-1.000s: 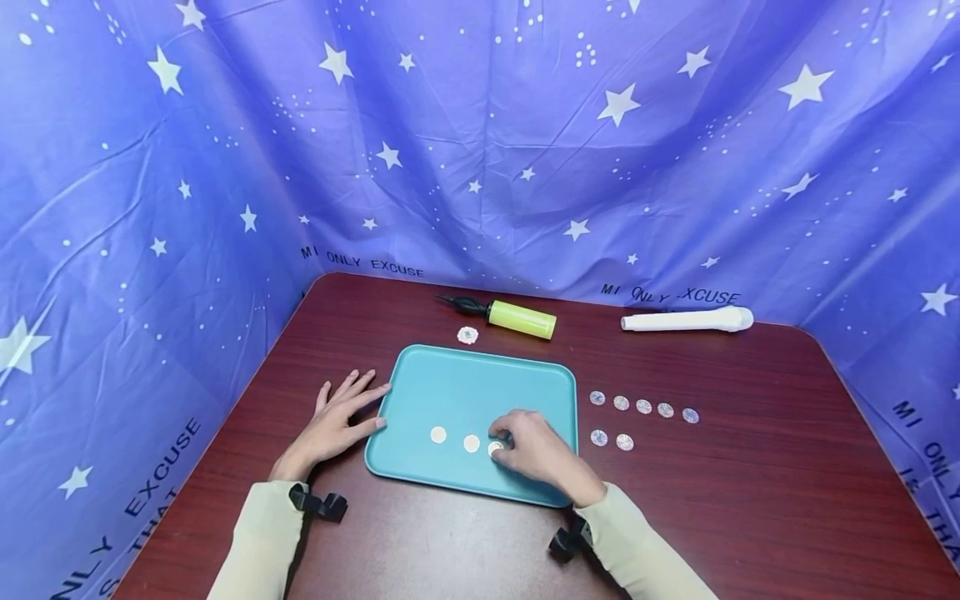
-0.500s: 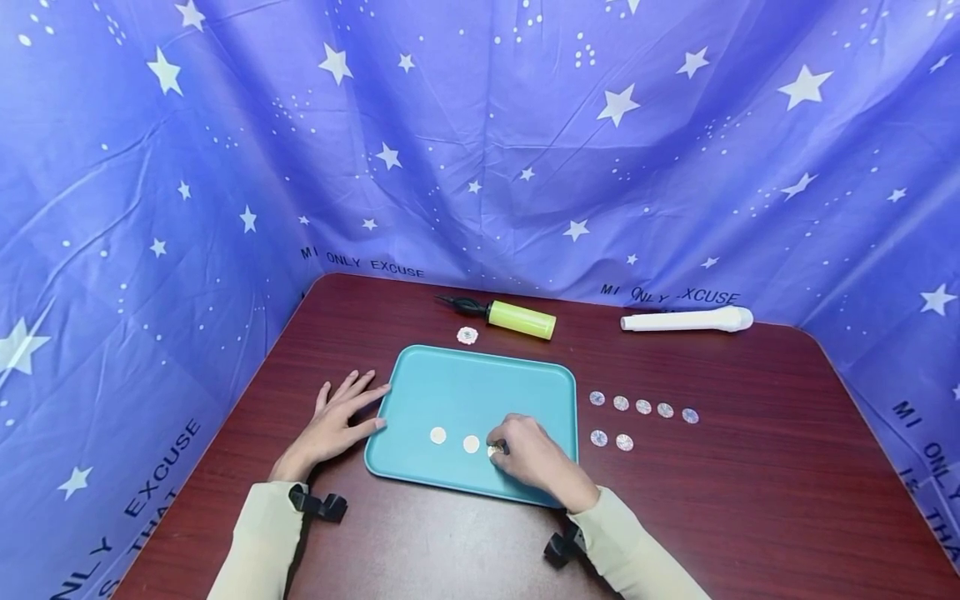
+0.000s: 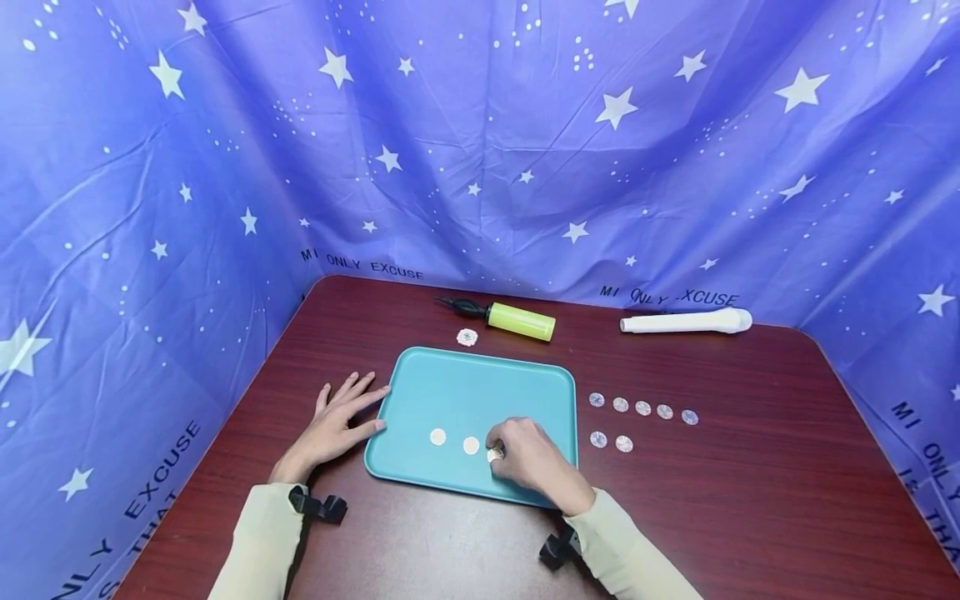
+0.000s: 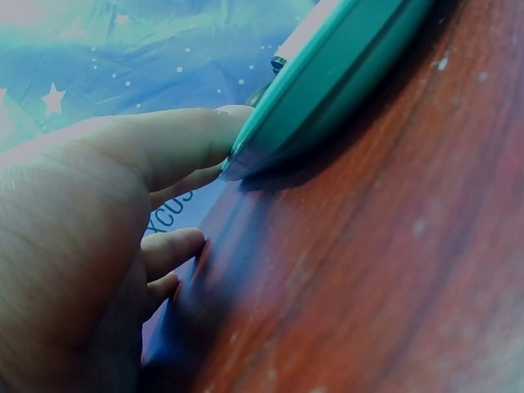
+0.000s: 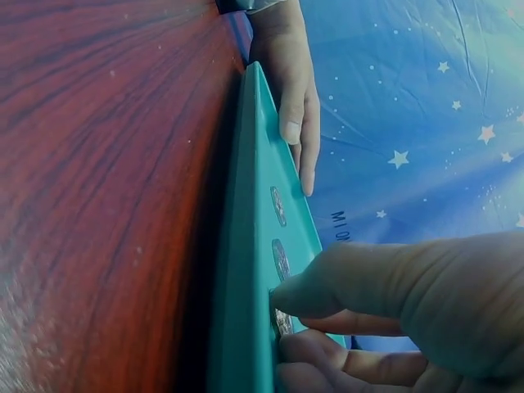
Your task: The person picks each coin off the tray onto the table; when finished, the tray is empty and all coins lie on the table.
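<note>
A light blue tray (image 3: 450, 383) lies on the table. Two shiny round discs (image 3: 438, 437) rest flat near its front side, in a row with a third round disc (image 3: 495, 454). My right hand (image 3: 528, 454) pinches that third disc between thumb and fingers, low over the tray floor. In the right wrist view the thumb presses against the patterned disc (image 5: 284, 322), whose lower part the fingers partly hide. My left hand (image 3: 333, 429) lies at the tray's left edge with fingers spread, thumb and index finger touching the rim (image 4: 241, 160).
Right of the tray, several similar discs (image 3: 642, 408) form one row, with two more discs (image 3: 611, 442) in front. Behind the tray lie a small white scalloped piece (image 3: 467, 337), a yellow-green hand pump (image 3: 521, 322) and a white wand-like tube (image 3: 686, 321). A starry blue curtain (image 3: 480, 125) surrounds the table.
My right hand has shifted slightly left and toward me, its fingers drawing closer together around the disc. The left hand and the tray have stayed put.
</note>
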{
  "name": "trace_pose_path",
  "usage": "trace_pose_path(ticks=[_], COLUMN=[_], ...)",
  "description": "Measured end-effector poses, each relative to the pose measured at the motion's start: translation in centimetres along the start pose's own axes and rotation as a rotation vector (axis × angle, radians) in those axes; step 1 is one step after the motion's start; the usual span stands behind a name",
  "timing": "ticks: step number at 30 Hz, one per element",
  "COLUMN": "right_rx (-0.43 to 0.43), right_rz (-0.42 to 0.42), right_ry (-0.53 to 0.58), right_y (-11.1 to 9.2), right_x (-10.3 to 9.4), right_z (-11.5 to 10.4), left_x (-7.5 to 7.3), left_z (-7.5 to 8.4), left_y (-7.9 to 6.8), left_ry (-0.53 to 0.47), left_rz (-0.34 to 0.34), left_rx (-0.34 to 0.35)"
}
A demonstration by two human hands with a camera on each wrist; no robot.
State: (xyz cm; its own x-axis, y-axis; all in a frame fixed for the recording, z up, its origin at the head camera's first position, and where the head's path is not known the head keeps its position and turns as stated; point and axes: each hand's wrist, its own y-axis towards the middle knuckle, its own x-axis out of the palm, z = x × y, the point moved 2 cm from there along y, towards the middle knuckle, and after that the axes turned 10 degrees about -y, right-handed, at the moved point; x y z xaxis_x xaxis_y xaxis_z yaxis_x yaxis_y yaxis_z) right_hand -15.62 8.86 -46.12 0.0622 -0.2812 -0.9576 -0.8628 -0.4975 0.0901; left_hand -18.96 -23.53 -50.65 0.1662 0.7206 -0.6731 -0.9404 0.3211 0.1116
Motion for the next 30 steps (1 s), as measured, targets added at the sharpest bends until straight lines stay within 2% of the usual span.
trace_pose_path(ticks=[10, 19, 26, 30], right_rx=[0.013, -0.015, -0.062, -0.054], right_rz=[-0.032, -0.042, 0.000, 0.018], right_ry=[0.097, 0.093, 0.084, 0.111], right_y=[0.26, 0.33, 0.03, -0.13], right_x=[0.09, 0.14, 0.23, 0.36], right_z=[0.63, 0.93, 0.77, 0.97], left_x=[0.07, 0.12, 0.06, 0.03], left_z=[0.02, -0.02, 0.02, 0.07], left_y=[0.00, 0.04, -0.02, -0.04], left_ry=[-0.006, -0.008, -0.006, -0.006], left_rz=[-0.002, -0.002, -0.003, -0.001], left_rx=[-0.007, -0.002, -0.006, -0.002])
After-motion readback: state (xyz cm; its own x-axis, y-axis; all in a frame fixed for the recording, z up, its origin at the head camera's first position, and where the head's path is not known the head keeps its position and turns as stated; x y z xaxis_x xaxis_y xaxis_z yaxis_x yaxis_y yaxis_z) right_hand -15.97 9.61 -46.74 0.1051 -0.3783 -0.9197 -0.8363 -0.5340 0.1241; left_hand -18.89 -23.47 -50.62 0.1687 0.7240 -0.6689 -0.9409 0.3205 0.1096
